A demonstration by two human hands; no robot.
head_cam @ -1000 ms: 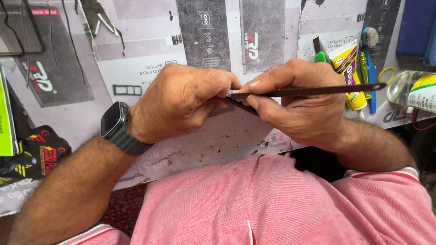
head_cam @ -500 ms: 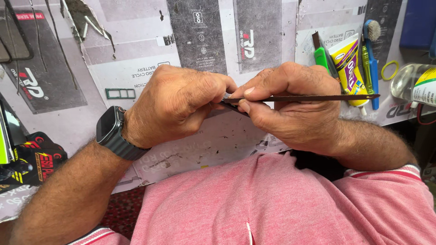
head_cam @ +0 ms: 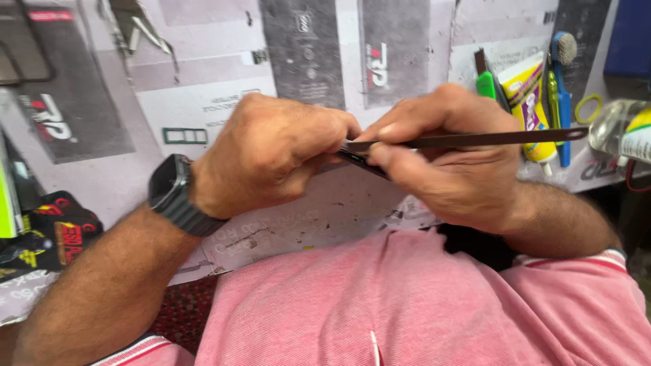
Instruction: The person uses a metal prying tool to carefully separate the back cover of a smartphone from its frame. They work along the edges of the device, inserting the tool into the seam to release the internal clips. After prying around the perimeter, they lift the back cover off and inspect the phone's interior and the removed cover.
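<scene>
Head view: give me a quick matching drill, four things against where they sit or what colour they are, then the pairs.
Things:
1. wristwatch
2. thin dark tool
3. glue tube
4. brush

Place or colour:
A. yellow, lying at the right of the bench
B. blue handle, bristled head pointing away
C. black, on the left wrist
D. pinched in the right hand, its far end pointing right

Pairs: 1-C, 2-D, 3-A, 4-B
</scene>
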